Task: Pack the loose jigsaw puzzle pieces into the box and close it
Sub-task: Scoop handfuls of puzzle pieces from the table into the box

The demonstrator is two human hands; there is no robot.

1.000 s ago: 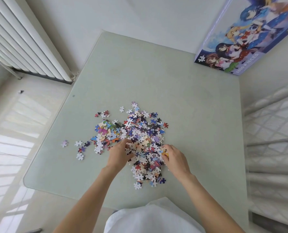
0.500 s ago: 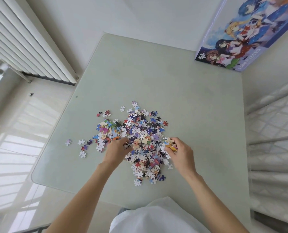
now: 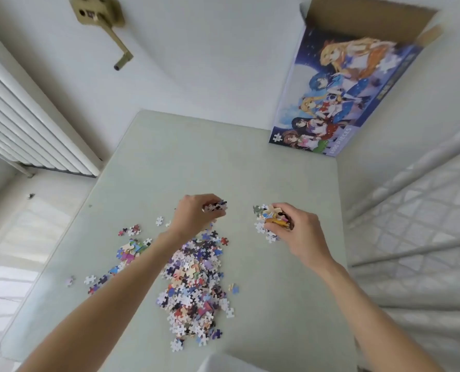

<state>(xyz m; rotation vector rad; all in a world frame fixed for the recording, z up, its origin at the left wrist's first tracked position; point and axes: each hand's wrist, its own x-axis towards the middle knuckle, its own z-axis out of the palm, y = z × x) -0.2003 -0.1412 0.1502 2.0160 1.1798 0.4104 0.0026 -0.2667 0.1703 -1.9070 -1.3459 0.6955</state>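
Both hands lifted off pile [image 3: 194, 288]: left hand [image 3: 196, 214], right hand [image 3: 294, 228] each clutching pcs.

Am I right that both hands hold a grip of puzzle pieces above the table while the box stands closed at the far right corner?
Not quite: the head view shows the box with its top open, the brown inside showing. The rest holds: the left hand and right hand each hold puzzle pieces above the table.

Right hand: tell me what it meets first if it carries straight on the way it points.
The right hand, full of puzzle pieces, points up the table. Bare tabletop lies ahead; the puzzle box sits further right, though depth is unclear.
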